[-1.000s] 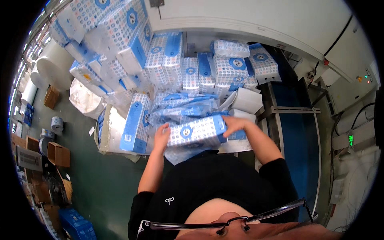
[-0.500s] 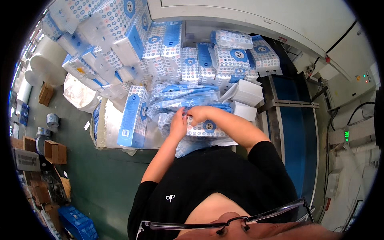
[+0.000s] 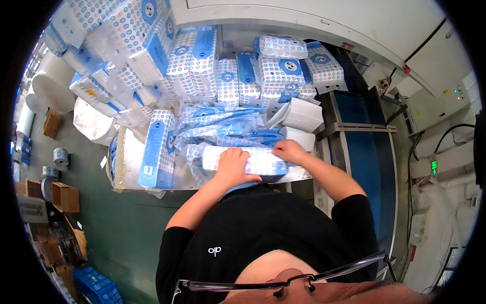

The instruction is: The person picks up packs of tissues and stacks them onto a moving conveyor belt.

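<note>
- Two hands press one wrapped tissue pack point(image 3: 248, 161) at frame centre, near the table's front edge.
- Left hand point(image 3: 232, 168) lies flat on top, fingers spread.
- Right hand point(image 3: 289, 151) pinches the pack's right end.
- Stacked packs point(image 3: 202, 66) crowd the upper frame; open green floor point(image 3: 116, 228) lies lower left.

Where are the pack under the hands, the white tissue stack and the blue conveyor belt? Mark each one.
patterned pack point(image 3: 260, 161), head view, on its top face between the two hands.
white tissue stack point(image 3: 302, 114), head view, on its top sheet.
blue conveyor belt point(image 3: 369, 152), head view, on the bare belt surface.
</note>
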### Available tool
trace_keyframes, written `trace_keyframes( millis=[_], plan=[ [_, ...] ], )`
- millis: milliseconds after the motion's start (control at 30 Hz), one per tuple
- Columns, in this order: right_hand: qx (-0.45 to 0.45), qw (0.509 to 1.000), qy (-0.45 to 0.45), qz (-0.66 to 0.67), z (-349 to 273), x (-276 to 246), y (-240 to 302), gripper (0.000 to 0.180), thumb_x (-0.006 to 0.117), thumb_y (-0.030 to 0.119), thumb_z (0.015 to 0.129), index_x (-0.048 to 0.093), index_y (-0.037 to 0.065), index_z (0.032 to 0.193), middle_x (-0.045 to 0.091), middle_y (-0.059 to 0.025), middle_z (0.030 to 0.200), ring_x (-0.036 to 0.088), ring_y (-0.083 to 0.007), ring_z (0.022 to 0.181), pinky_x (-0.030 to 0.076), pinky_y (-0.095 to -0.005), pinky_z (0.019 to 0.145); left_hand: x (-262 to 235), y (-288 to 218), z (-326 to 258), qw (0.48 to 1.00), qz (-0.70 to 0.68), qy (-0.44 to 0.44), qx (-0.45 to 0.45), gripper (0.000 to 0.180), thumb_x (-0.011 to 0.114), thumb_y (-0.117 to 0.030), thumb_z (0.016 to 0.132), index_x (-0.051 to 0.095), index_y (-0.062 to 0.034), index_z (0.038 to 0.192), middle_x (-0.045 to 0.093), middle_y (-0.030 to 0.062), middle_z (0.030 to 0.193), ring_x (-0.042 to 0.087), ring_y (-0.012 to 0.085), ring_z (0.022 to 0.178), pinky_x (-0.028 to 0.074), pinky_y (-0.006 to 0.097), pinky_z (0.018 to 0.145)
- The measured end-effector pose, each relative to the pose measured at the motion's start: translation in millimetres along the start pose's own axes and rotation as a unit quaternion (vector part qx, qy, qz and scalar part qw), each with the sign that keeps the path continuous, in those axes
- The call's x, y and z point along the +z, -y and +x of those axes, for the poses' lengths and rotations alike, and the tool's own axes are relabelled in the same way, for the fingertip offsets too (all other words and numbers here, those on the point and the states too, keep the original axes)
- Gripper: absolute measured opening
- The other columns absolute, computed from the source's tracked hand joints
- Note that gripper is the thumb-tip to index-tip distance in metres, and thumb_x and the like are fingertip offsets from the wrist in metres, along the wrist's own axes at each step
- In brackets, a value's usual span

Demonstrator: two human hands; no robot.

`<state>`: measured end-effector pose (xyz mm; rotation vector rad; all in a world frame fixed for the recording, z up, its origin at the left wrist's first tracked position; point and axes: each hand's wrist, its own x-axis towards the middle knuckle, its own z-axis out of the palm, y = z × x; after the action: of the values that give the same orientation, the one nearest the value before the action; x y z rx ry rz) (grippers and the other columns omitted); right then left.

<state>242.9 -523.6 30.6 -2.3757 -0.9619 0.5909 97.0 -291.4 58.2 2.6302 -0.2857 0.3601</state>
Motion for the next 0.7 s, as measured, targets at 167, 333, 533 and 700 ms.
trace_keyframes(
  millis=[167, 333, 533, 700],
  plan=[
    [-0.007, 0.998, -0.062, -0.017, 56, 53, 60, 0.025, 0.058, 0.032, 0.085, 0.066, 0.008, 0.087, 0.067, -0.0173, 0.089, 0.063, -0.0386, 0.086, 0.049, -0.0488, 0.074, 17, -5, -2, 0.995, 0.076, -0.018, 0.068, 0.047, 0.072, -0.053, 0.071, 0.063, -0.0081, 0.081, 0.059, 0.0105, 0.082, 0.058, 0.0305, 0.082, 0.046, 0.043, 0.072],
    [0.104, 0.973, -0.192, -0.077, 110, 51, 3, 0.024, 0.057, 0.031, 0.087, 0.066, 0.010, 0.089, 0.068, -0.0154, 0.093, 0.064, -0.0365, 0.087, 0.050, -0.0485, 0.074, 0, -8, -43, 0.997, 0.044, 0.064, 0.005, 0.041, 0.063, -0.042, 0.084, 0.062, -0.0073, 0.061, 0.058, 0.0111, 0.059, 0.060, 0.0322, 0.059, 0.047, 0.043, 0.056],
    [0.080, 0.974, -0.198, -0.074, 134, 42, -13, 0.029, 0.056, 0.036, 0.090, 0.066, 0.009, 0.088, 0.067, -0.0149, 0.090, 0.064, -0.0344, 0.083, 0.050, -0.0458, 0.071, -16, 6, -81, 0.970, -0.064, 0.216, -0.093, 0.036, 0.066, -0.037, 0.084, 0.063, -0.0039, 0.072, 0.063, 0.0152, 0.073, 0.063, 0.0334, 0.072, 0.048, 0.046, 0.065],
    [0.047, 0.947, -0.238, 0.212, 116, 35, -23, 0.036, 0.053, 0.041, 0.094, 0.064, 0.007, 0.092, 0.066, -0.0093, 0.080, 0.062, -0.0227, 0.075, 0.047, -0.0381, 0.067, -18, 57, -45, 0.979, -0.114, -0.143, -0.092, 0.035, 0.076, -0.026, 0.077, 0.064, -0.0022, 0.099, 0.063, 0.0165, 0.098, 0.060, 0.0330, 0.094, 0.047, 0.042, 0.082]
  ],
)
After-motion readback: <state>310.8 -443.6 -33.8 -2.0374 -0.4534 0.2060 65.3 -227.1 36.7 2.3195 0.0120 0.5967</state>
